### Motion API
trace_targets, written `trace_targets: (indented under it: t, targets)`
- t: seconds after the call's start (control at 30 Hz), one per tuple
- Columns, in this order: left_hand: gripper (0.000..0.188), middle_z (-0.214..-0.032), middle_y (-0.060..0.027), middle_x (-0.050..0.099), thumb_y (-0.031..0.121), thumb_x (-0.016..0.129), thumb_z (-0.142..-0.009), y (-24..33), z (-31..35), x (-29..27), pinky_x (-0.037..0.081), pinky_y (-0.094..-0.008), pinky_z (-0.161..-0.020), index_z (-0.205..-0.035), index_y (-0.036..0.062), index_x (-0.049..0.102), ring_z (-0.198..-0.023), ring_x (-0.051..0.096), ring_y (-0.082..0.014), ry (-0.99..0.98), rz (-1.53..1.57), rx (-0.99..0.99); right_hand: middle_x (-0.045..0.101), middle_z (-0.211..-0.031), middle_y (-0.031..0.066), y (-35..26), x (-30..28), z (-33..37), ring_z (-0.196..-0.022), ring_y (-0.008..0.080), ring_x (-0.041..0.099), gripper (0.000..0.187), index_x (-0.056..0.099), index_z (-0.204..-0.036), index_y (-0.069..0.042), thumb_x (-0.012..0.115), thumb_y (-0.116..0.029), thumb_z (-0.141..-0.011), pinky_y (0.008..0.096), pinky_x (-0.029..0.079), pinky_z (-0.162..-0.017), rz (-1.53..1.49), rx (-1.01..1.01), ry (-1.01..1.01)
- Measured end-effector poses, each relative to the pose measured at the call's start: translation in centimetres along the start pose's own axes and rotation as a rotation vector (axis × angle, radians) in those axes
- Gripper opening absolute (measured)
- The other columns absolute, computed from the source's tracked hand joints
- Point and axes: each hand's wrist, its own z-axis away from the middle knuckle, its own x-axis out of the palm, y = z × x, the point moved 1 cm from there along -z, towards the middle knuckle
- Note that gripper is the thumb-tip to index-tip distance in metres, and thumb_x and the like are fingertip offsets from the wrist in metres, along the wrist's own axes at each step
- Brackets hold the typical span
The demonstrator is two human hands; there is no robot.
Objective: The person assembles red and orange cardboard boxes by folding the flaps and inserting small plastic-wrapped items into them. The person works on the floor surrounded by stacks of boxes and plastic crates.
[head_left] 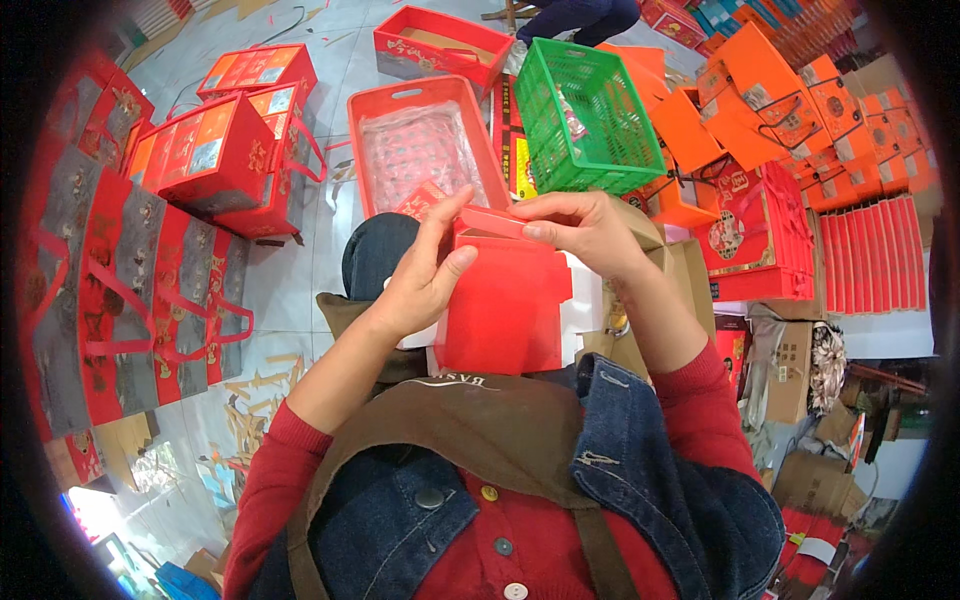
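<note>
A partly folded red cardboard box [500, 310] rests over my lap, its plain red panel lying toward me and white flaps showing at its sides. My left hand [428, 268] grips the box's far left corner, thumb on the near side and fingers behind. With thumb and fingers, my right hand [580, 232] pinches the raised far edge at its right end. A narrow dark gap shows under that edge, between the two hands. Just beyond the box stands a red plastic crate [355, 135] with clear plastic lining and patterned red pieces inside.
A green plastic basket [600, 180] and an open red box [440, 45] stand farther off. Red gift boxes [215, 160] and grey-red carrier bags [130, 290] line the left. Orange bags [760, 90] and a red box stack [765, 230] fill the right. Another person's legs [580, 18] show at the top.
</note>
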Motion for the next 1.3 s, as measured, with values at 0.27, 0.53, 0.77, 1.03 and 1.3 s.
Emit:
trace_targets:
  t: [0.27,0.53,0.77,1.03,1.3]
  targets:
    - [0.061,-0.147,-0.0185,0.021,0.009,0.046,-0.093,0.7,-0.3,-0.1,0.018,-0.0372,-0.111,-0.144,0.0019,0.012,-0.137,0.022,-0.026,-0.083,-0.06,-0.028,0.068,-0.095,0.0049,-0.4,0.6,-1.0,-0.087,0.0091,0.06,0.023,0.066,-0.106,-0.002,0.066,-0.007,-0.083,0.0236,0.049,-0.078,0.166,-0.167,-0.04]
    - [0.049,-0.141,-0.0173,0.032,0.015,0.047,-0.094,-0.5,0.0,0.0,0.025,-0.0364,-0.108,-0.137,0.0018,0.026,-0.132,0.031,-0.0243,-0.065,0.089,-0.083,0.065,-0.104,0.0097,0.3,1.5,-0.8,-0.099,0.0146,0.059,0.02,0.069,-0.099,-0.003,0.065,0.001,-0.08,0.0262,0.047,-0.085,0.187,-0.255,-0.024]
    - [0.035,-0.134,-0.0144,0.038,0.011,0.048,-0.094,0.3,-0.2,0.2,0.029,-0.0345,-0.105,-0.127,0.0048,0.039,-0.126,0.038,-0.0218,-0.04,-0.041,0.042,0.062,-0.103,0.0076,-0.1,2.6,-1.2,-0.092,0.0121,0.058,0.008,0.066,-0.086,0.0,0.066,0.001,-0.078,0.0261,0.047,-0.081,-0.031,-0.177,-0.03]
    - [0.027,-0.13,-0.0128,0.043,0.007,0.047,-0.093,-0.1,0.4,-0.4,0.033,-0.0331,-0.102,-0.119,0.0034,0.044,-0.119,0.044,-0.0196,0.062,0.073,-0.003,0.061,-0.105,0.0077,0.4,1.8,0.7,-0.099,0.0148,0.055,0.011,0.066,-0.092,-0.001,0.058,-0.006,-0.087,0.0288,0.041,-0.09,-0.286,-0.233,0.264]
    - [0.021,-0.122,-0.0108,0.048,0.01,0.047,-0.094,-0.4,0.4,0.2,0.034,-0.0303,-0.099,-0.114,0.0034,0.046,-0.114,0.046,-0.0185,0.108,0.156,-0.028,0.062,-0.102,0.0081,2.8,3.2,2.8,-0.094,0.0145,0.057,0.012,0.065,-0.095,0.001,0.06,-0.002,-0.085,0.0272,0.044,-0.084,0.037,-0.379,0.412]
